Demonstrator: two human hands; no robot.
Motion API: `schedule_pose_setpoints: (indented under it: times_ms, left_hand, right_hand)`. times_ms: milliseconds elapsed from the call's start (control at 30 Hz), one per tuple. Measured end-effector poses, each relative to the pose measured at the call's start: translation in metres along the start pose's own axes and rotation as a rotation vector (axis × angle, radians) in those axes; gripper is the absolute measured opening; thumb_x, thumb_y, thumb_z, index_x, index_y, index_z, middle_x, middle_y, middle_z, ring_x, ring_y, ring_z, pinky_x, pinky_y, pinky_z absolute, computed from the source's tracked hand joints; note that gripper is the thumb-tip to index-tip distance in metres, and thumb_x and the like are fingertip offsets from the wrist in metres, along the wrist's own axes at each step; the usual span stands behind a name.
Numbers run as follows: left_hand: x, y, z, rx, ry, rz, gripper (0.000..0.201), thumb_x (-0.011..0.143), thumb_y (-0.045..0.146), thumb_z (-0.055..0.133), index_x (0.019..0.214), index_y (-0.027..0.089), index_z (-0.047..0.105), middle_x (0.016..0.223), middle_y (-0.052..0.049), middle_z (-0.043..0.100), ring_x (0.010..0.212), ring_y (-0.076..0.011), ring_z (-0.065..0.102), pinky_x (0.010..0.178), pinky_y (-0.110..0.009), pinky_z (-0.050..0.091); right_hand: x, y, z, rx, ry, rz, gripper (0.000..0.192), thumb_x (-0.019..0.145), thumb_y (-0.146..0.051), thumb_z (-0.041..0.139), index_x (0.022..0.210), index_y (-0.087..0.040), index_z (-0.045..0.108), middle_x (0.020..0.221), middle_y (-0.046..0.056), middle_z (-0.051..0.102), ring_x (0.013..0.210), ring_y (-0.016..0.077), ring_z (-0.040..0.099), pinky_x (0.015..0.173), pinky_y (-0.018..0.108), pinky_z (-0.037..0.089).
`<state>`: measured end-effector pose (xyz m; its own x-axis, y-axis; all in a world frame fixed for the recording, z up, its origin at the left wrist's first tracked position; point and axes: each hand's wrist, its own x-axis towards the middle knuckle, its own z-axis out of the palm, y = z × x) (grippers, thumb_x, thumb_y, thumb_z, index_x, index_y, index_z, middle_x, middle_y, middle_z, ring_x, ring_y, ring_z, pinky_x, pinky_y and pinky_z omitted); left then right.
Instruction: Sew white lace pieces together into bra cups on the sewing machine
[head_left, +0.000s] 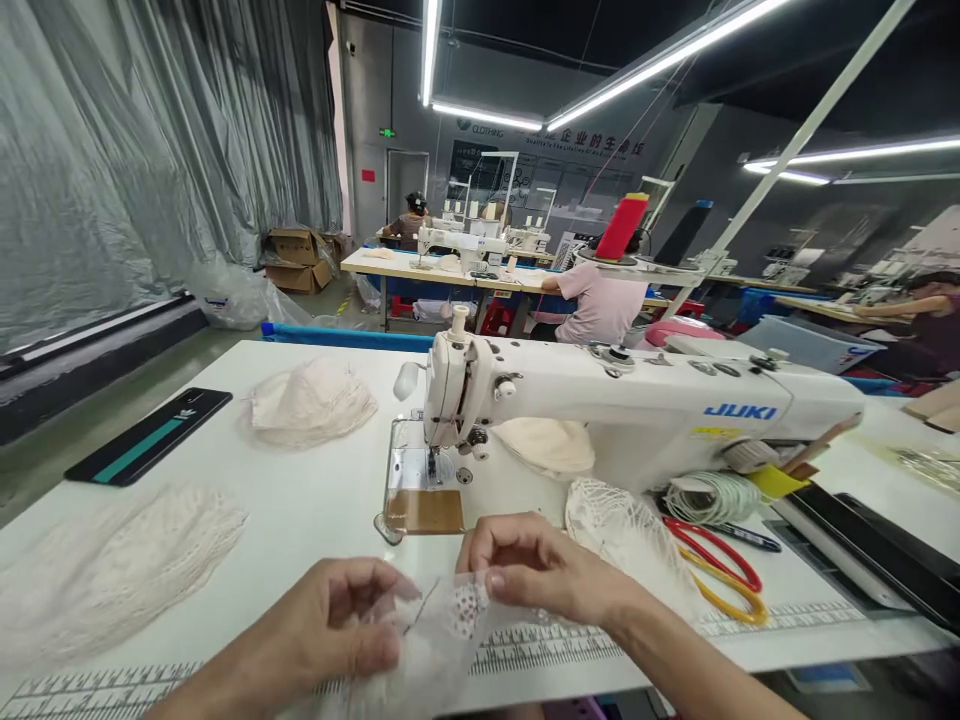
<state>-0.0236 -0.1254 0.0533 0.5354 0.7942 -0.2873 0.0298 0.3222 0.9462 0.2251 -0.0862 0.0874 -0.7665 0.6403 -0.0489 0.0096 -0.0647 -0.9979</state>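
Note:
Low in front of the sewing machine [645, 400], my two hands hold a thin, see-through whitish piece [431, 640] with a patch of dark reddish dots. It could be plastic film or sheer fabric; I cannot tell which. My left hand [337, 620] has its thumb and fingers closed on the left side of it. With thumb and bent fingers, my right hand [547, 570] pinches its upper right edge, beside the dots. A white lace piece [622, 530] lies just past my right wrist. The needle and presser foot [432, 465] stand beyond both hands.
Pale lace pieces [311, 400] and a phone-like black slab [150, 435] lie on the left of the table. Red-handled [712, 550] and yellow-handled scissors [727, 590] rest at right, near coiled pale cord [712, 498]. Printed rulers [547, 650] run along the front edge. Other people sit farther back.

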Motion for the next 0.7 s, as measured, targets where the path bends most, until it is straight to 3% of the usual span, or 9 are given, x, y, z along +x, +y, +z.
schedule_pose_setpoints:
  times_ms: [67, 133, 233, 333, 533, 700]
  left_hand:
    - [-0.015, -0.007, 0.015, -0.141, -0.056, -0.011, 0.041, 0.063, 0.050, 0.075, 0.072, 0.014, 0.061, 0.066, 0.002, 0.050, 0.062, -0.0116, 0.045, 0.056, -0.022, 0.032]
    - [-0.029, -0.013, 0.029, -0.158, -0.047, 0.007, 0.038, 0.066, 0.048, 0.073, 0.063, 0.014, 0.056, 0.064, 0.002, 0.047, 0.061, -0.0106, 0.041, 0.055, -0.021, 0.029]
    - [-0.047, -0.020, 0.045, -0.074, -0.004, -0.043, 0.036, 0.068, 0.048, 0.072, 0.065, 0.014, 0.061, 0.067, 0.001, 0.055, 0.068, -0.0130, 0.046, 0.061, -0.021, 0.032]
    - [-0.059, -0.030, 0.055, -0.035, 0.059, -0.154, 0.035, 0.067, 0.047, 0.073, 0.069, 0.014, 0.063, 0.064, 0.001, 0.060, 0.065, -0.0126, 0.049, 0.060, -0.020, 0.034]
    - [-0.072, -0.058, 0.070, -0.097, 0.065, -0.276, 0.041, 0.060, 0.050, 0.077, 0.068, 0.012, 0.063, 0.052, 0.003, 0.057, 0.049, -0.0084, 0.043, 0.051, -0.019, 0.028]
    - [-0.078, -0.080, 0.072, -0.037, 0.028, -0.231, 0.042, 0.060, 0.051, 0.077, 0.071, 0.012, 0.066, 0.055, 0.003, 0.057, 0.051, -0.0083, 0.043, 0.050, -0.020, 0.027]
  right_hand:
    - [-0.013, 0.003, 0.014, 0.049, -0.032, 0.044, 0.038, 0.076, -0.048, 0.064, 0.081, -0.012, 0.057, 0.079, 0.004, 0.056, 0.070, 0.0107, 0.050, 0.067, 0.023, 0.039]
    - [-0.024, 0.010, 0.032, 0.017, -0.069, 0.081, 0.042, 0.070, -0.049, 0.071, 0.085, -0.011, 0.059, 0.080, 0.003, 0.057, 0.071, 0.0113, 0.050, 0.066, 0.023, 0.040]
    - [-0.036, 0.023, 0.060, -0.042, -0.068, 0.144, 0.045, 0.061, -0.045, 0.078, 0.086, -0.011, 0.063, 0.073, 0.000, 0.056, 0.065, 0.0088, 0.046, 0.060, 0.020, 0.038]
    - [-0.046, 0.038, 0.079, -0.017, -0.072, 0.216, 0.037, 0.070, -0.044, 0.071, 0.083, -0.010, 0.065, 0.062, -0.003, 0.052, 0.057, 0.0064, 0.044, 0.055, 0.018, 0.037]
    - [-0.062, 0.065, 0.092, 0.092, -0.156, 0.272, 0.033, 0.069, -0.041, 0.073, 0.079, -0.010, 0.067, 0.072, -0.001, 0.059, 0.065, 0.0071, 0.052, 0.066, 0.018, 0.043]
    - [-0.068, 0.081, 0.108, 0.119, -0.043, 0.281, 0.031, 0.063, -0.038, 0.077, 0.073, -0.010, 0.067, 0.067, -0.002, 0.059, 0.058, 0.0047, 0.050, 0.056, 0.014, 0.040]
